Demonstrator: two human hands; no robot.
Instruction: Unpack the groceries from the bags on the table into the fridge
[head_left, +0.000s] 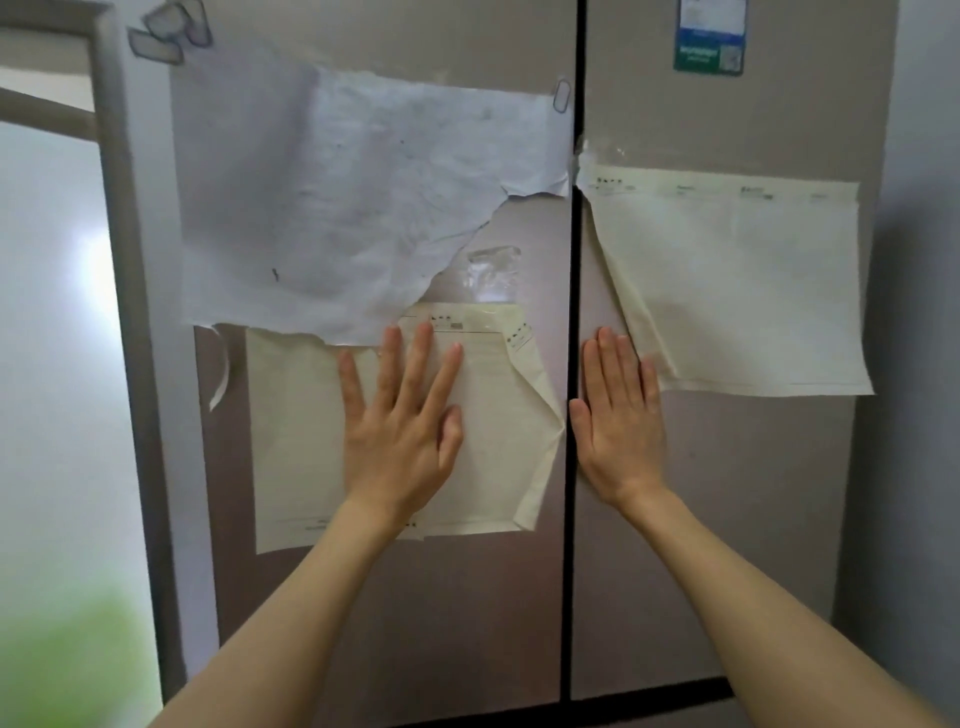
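Note:
A brownish-grey fridge fills the view, its left door (415, 613) and right door (727, 493) both shut, with a dark seam between them. My left hand (400, 431) lies flat with spread fingers on a cream paper sheet (488, 441) stuck to the left door. My right hand (621, 421) presses flat on the right door just beside the seam, fingers straight and together. No groceries or bags are in view.
A torn white paper (337, 208) covers the upper left door; another cream sheet (743, 286) hangs on the right door. A blue-green label (710, 36) sits at the top right. A frosted window and frame (62, 312) stand at the left, a grey wall (914, 364) at the right.

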